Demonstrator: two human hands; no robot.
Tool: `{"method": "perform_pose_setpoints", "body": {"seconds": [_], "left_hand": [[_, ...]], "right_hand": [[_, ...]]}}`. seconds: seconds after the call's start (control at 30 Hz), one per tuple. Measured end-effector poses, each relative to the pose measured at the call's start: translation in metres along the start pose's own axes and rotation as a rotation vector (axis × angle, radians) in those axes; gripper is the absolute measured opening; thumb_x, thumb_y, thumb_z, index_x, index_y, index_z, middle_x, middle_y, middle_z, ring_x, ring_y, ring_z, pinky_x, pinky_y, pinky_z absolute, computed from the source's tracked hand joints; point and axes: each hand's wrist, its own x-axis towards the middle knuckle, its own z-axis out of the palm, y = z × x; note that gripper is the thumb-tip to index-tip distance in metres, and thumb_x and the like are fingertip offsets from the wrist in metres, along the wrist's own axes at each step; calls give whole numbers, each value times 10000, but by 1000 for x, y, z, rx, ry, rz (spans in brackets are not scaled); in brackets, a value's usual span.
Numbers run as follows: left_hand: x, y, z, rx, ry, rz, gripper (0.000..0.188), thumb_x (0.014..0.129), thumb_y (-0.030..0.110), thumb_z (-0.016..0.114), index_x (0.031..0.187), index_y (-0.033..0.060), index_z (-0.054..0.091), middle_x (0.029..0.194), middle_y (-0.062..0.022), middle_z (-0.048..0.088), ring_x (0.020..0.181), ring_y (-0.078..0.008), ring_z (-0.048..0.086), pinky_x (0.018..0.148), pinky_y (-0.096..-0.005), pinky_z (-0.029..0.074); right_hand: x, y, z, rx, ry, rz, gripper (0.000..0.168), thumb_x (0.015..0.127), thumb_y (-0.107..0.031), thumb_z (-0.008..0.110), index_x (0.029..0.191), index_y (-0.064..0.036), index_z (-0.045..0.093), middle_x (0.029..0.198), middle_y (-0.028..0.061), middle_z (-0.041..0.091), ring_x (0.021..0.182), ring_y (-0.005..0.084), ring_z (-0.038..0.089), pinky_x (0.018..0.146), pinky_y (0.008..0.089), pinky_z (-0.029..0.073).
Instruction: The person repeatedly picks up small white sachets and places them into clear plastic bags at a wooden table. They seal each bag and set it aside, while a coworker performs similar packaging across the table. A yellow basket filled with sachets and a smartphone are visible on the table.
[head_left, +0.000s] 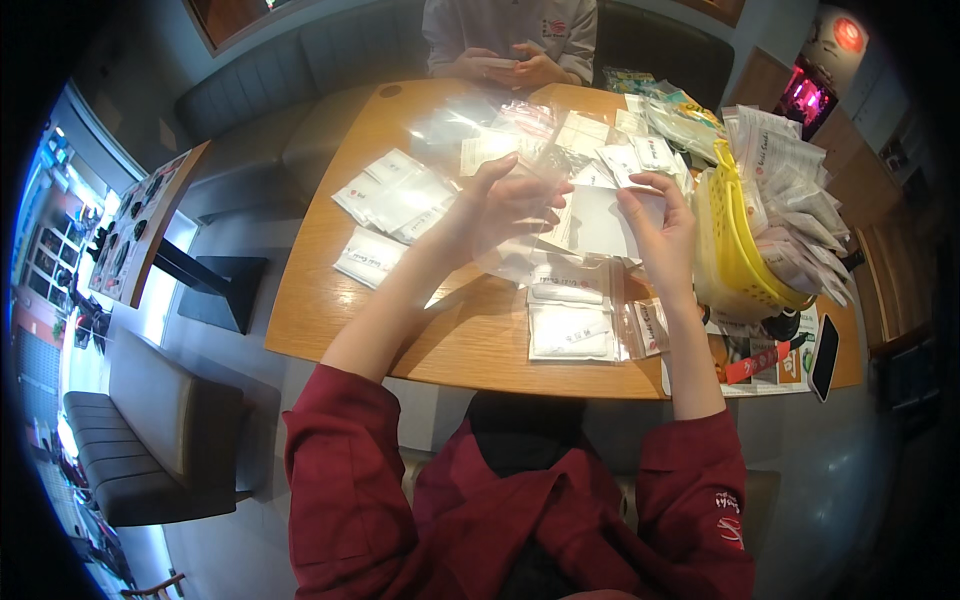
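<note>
My left hand (510, 202) holds a clear plastic bag (514, 259), its film stretching over and below the fingers; the exact grip is hard to make out through the glare. Between thumb and fingers, my right hand (664, 217) pinches a plain white sheet (604, 221) by its upper right part. Both hands are raised over the wooden table. Below them lie filled zip bags (571, 330) with white printed packets inside. A stack of white packets (397, 191) rests left of my left forearm, with another packet (369, 257) nearer to me.
A yellow perforated basket (724, 225) stuffed with bagged packets (787, 172) stands at right. Near it lie a phone (825, 358) and a printed mat (765, 367). Loose papers (583, 133) and clear bags (457, 120) cover the far side, where a person (514, 45) sits holding a flat object.
</note>
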Motion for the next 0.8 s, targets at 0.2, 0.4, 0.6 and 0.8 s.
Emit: {"method": "perform_pose_setpoints", "body": {"seconds": [0.2,0.4,0.6,0.8], "left_hand": [[2,-9,-14,-16,-241,-136,734,945,578,335,1281,-35,560,1174,-136,610,1017,-213,556,970,-377,412],[2,-13,-7,48,-402,-292,814,932,627,322,1250,-86,553,1069,-159,639,963,-224,593,889,-347,457],[-6,-13,6,-23,-241,-436,852,919,644,317,1193,-121,571,986,-177,629,880,-220,584,801,-339,465],[-8,-11,-1,-109,-430,-407,764,958,598,304,1214,-68,578,977,-97,624,867,-168,550,776,-289,458]], "right_hand": [[3,2,-5,71,138,-137,105,893,-90,677,983,-51,641,932,21,669,883,91,616,785,232,486],[3,-1,-3,199,189,-265,107,886,-80,684,970,-47,626,919,14,660,871,89,610,788,227,487],[-6,-4,1,308,-23,-170,170,891,-54,668,1030,-47,572,935,45,672,878,96,636,772,221,496],[-3,-6,0,270,4,-263,234,884,-54,677,1059,-58,522,940,66,676,874,101,641,734,218,501]]}}
